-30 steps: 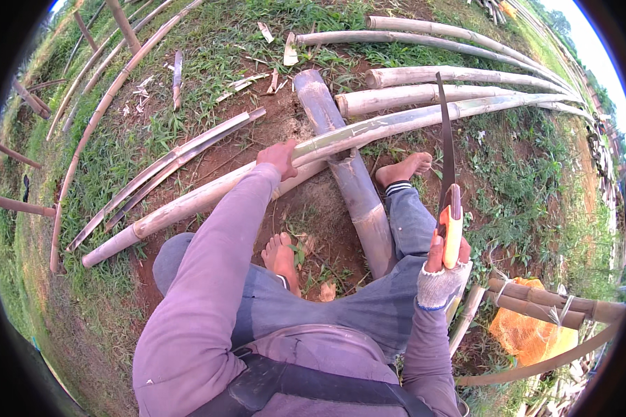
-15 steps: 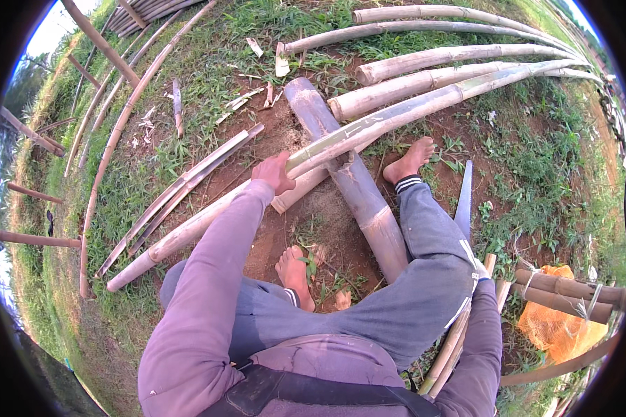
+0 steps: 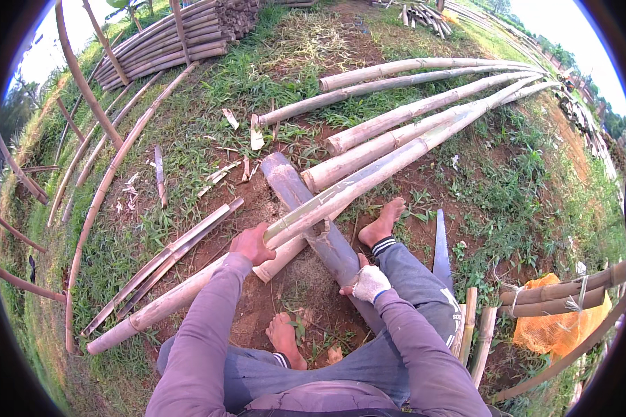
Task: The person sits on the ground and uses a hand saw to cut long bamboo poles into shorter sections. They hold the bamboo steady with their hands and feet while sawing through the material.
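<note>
My left hand point(image 3: 252, 244), bare, is wrapped round a long bamboo pole point(image 3: 403, 149) that runs from lower left to far upper right, with a greenish stretch beside my hand. This pole crosses over a thick, greyish bamboo log point(image 3: 335, 251) lying between my legs. On that log rests my right hand point(image 3: 370, 281), in a white glove with bare fingertips, its fingers curled around the log's side below the crossing. A hand saw's blade point(image 3: 442, 250) stands beside my right knee; its handle is hidden behind the leg.
Several more bamboo poles point(image 3: 368, 132) lie fanned out at the upper right. Split bamboo strips point(image 3: 167, 260) lie on the left. A big bamboo stack point(image 3: 167, 45) rises far left. At the right are tied poles point(image 3: 556, 302), an orange mesh bag point(image 3: 570, 326) and upright bamboo pieces point(image 3: 485, 340).
My right hand has come from beside the saw, by my right knee, forward and left onto the thick log. The left hand keeps its grip on the pole. The view has tilted upward.
</note>
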Available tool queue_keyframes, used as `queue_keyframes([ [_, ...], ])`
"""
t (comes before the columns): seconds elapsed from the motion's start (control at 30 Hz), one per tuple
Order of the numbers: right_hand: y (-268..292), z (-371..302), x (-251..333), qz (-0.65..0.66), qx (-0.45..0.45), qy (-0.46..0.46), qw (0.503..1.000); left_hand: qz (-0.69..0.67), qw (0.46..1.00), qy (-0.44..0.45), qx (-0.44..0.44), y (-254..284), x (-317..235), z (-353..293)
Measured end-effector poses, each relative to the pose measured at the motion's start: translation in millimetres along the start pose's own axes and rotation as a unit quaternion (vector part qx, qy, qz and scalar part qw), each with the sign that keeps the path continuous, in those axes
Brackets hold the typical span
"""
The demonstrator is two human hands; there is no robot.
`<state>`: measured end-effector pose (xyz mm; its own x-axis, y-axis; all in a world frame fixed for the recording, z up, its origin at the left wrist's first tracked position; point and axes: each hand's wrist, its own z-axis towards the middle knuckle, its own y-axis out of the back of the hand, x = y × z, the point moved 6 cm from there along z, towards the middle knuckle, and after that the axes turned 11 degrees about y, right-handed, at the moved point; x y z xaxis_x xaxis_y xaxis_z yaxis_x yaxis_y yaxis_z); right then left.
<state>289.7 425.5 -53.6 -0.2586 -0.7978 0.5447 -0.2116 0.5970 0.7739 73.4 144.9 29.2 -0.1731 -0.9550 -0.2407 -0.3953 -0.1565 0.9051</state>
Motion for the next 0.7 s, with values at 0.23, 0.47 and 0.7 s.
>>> queue_keyframes([
  [0.23, -8, 18, 8, -0.025, -0.014, 0.012, 1.000, -0.014, 0.999, -0.028, -0.041, -3, 1, 3],
  [0.47, -23, 99, 62, 0.019, -0.090, 0.014, 0.996, -0.015, 1.000, -0.015, -0.019, -6, 0, -7],
  [0.7, -31, 88, 40, 0.068, -0.068, -0.003, 0.995, -0.016, 0.999, -0.028, -0.043, -24, 7, 10],
])
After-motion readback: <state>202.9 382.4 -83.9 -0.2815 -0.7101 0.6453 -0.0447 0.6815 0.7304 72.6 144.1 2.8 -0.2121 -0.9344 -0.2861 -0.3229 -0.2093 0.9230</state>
